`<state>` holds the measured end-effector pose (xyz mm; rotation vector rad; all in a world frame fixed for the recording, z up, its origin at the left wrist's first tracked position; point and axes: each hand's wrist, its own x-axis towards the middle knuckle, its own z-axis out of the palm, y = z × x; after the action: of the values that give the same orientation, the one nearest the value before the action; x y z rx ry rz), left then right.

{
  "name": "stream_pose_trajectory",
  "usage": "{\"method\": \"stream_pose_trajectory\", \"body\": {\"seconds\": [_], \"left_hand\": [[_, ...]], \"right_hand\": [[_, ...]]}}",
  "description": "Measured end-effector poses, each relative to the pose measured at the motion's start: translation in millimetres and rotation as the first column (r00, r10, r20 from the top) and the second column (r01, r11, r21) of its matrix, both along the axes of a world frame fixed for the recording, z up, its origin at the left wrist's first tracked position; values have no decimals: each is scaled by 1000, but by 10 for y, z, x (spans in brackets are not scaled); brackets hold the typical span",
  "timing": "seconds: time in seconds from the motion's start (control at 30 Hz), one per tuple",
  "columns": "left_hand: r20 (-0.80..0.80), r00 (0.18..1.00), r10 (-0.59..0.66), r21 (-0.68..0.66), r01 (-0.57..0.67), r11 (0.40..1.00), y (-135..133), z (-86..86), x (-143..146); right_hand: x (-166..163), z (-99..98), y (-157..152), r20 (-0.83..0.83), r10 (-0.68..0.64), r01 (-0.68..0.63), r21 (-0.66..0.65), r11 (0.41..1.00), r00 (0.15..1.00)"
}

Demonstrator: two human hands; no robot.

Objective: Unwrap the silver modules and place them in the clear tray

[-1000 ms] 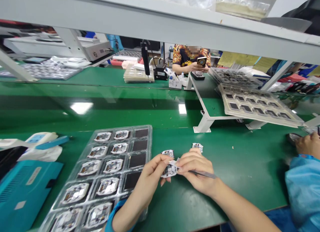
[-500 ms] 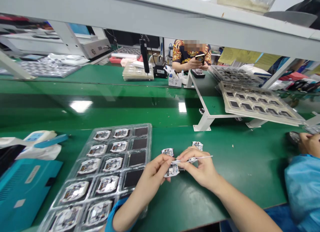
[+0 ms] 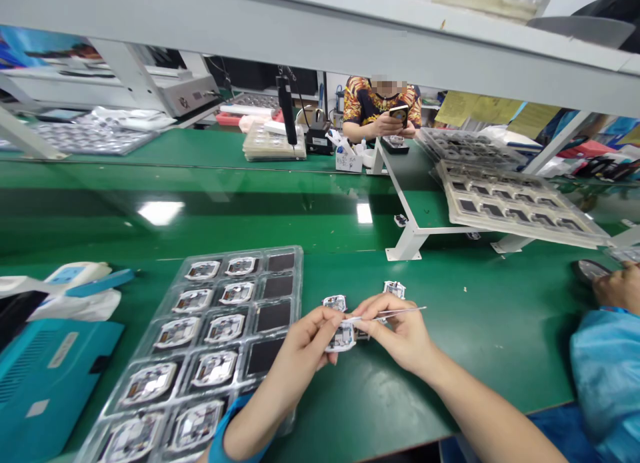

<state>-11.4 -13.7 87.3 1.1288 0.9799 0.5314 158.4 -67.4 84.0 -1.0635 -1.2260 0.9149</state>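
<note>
My left hand [image 3: 313, 340] is closed, its thumb and fingers pinching a small white device housing [image 3: 341, 338] with circuit parts inside. My right hand [image 3: 395, 326] meets it at the fingertips, closed on thin pale tweezers [image 3: 407, 310] whose slender end points right. The fingers hide what lies between the two hands. Just behind them, one white housing [image 3: 334, 302] lies on the green table, and another housing [image 3: 395, 288] lies farther right. To the left, a clear plastic tray [image 3: 299, 270] holds several such housings in two columns, with dark pads in its right column.
At far left is a teal box [image 3: 75, 383]. A white-legged raised stand [image 3: 407, 243] carries stacked trays [image 3: 525, 206] at back right. A co-worker's blue sleeve [image 3: 605, 370] is at the right edge. Across the table, a person [image 3: 370, 113] holds a phone. A shelf beam [image 3: 320, 43] crosses overhead.
The housing in my left hand has tilted and moved slightly left. The tweezers have turned a little in my right hand, so two thin lines now show.
</note>
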Motion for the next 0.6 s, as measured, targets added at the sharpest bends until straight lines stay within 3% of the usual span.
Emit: {"method": "stream_pose_trajectory", "body": {"seconds": [0.6], "left_hand": [[-22,999,-33,72,34,997,23,-17,-6]], "right_hand": [[-17,-14,-16,105,-57,48,84,995,993]]}}
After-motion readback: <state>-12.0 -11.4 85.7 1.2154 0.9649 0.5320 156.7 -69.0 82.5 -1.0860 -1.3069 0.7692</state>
